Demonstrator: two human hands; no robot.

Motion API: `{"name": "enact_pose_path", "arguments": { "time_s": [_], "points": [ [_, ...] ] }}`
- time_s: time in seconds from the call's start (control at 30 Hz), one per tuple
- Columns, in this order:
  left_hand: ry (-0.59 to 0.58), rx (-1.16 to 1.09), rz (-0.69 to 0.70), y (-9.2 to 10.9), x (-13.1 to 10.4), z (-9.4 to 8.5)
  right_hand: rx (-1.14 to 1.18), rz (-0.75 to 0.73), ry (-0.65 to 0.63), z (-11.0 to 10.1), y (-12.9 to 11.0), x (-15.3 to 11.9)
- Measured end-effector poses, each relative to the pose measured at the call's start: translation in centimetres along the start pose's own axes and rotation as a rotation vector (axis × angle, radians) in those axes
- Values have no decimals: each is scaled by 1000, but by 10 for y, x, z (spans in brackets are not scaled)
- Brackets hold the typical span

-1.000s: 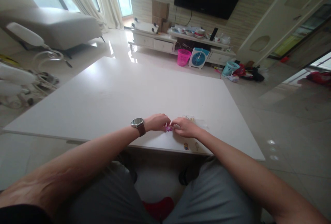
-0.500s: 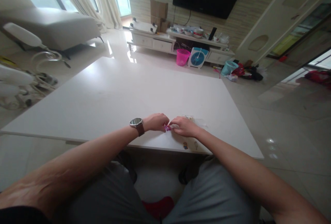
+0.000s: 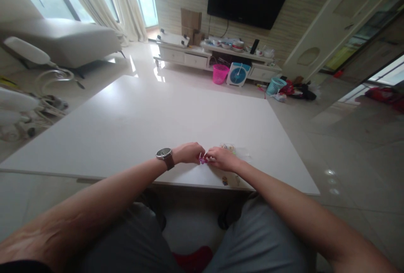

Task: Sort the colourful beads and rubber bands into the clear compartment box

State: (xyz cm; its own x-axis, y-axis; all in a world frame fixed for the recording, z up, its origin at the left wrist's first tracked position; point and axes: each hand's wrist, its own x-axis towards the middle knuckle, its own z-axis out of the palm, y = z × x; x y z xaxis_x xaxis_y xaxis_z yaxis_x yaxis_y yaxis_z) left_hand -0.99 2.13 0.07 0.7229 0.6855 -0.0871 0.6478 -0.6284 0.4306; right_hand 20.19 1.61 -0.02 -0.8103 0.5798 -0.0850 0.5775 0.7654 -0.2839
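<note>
Small purple-and-pink item (image 3: 203,160) at near edge zone of white rectangular table (image 3: 176,117), pinched between fingers of left hand (image 3: 190,152) and right hand (image 3: 221,158). Small yellow-and-blue figure (image 3: 224,180) lies nearer, to the right; shallow clear box with small colorful pieces (image 3: 227,147) sits just beyond right hand.

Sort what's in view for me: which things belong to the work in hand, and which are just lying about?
Probably in the work:
small purple piece, at the fingers of the left hand and right hand
clear case
yellow-and-blue piece
white table

Apparently just about:
pink basket
fan
teal basket
cardboard boxes
</note>
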Motion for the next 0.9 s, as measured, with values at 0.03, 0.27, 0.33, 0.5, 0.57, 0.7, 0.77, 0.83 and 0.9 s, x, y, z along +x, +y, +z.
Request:
{"name": "enact_pose_path", "arguments": {
  "time_s": [0.03,0.27,0.33,0.5,0.57,0.7,0.77,0.83,0.9],
  "points": [
    [2,2,-1,1,0,0,9,2,0,0,0,0],
    [7,5,-44,4,-1,2,114,80,3,3,-1,0],
    [11,-8,-44,4,0,3,109,92,7,5,0,1],
    [28,-17,-44,3,2,8,76,102,21,8,-1,4],
    [36,-8,-35,3,2,10,60,103,26,8,-2,4],
    [54,16,-35,5,2,11,53,88,38,5,-2,3],
    [41,0,-44,4,1,8,69,97,75,-1,2,2],
    [16,-24,-54,2,0,3,80,136,132,-11,9,0],
    [-4,-30,-65,-2,-2,-3,69,190,174,-22,19,-3]
  ]
}}
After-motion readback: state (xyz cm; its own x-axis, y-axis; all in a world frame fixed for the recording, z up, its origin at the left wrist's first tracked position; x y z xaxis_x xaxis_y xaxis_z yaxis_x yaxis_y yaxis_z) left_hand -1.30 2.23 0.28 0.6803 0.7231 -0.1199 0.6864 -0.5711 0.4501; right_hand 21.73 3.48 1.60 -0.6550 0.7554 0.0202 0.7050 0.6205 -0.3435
